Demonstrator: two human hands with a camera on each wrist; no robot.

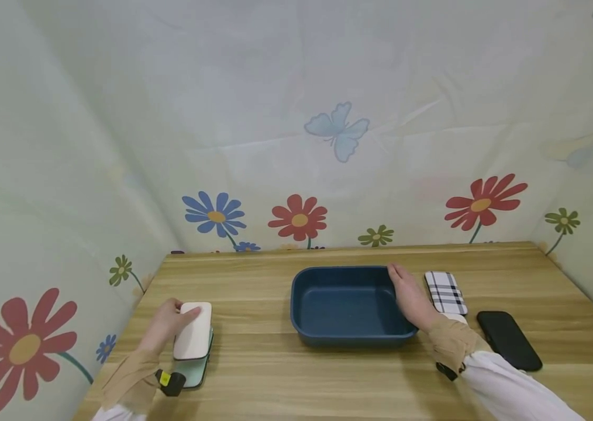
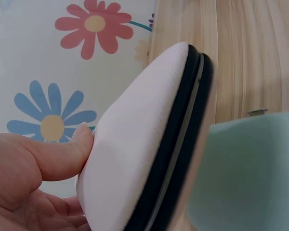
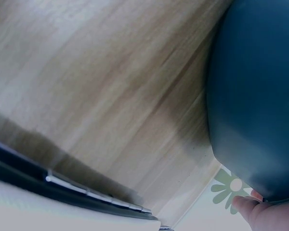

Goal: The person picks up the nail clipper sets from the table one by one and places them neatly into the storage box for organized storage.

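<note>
My left hand holds a slim white padded case, thumb on its face. In the left wrist view, the case shows two rounded halves with dark edges and a thin metallic line between them. Below it lies a pale green case on the table, partly covered in the head view. My right hand grips the right rim of a dark blue rectangular tub near its far corner. In the right wrist view, fingertips touch the tub's wall. Nothing is visible inside the tub.
Right of the tub lies a plaid case. A white case, mostly hidden by my right forearm in the head view, lies near it. Farther right is a black case. A flowered curtain hangs behind the wooden table.
</note>
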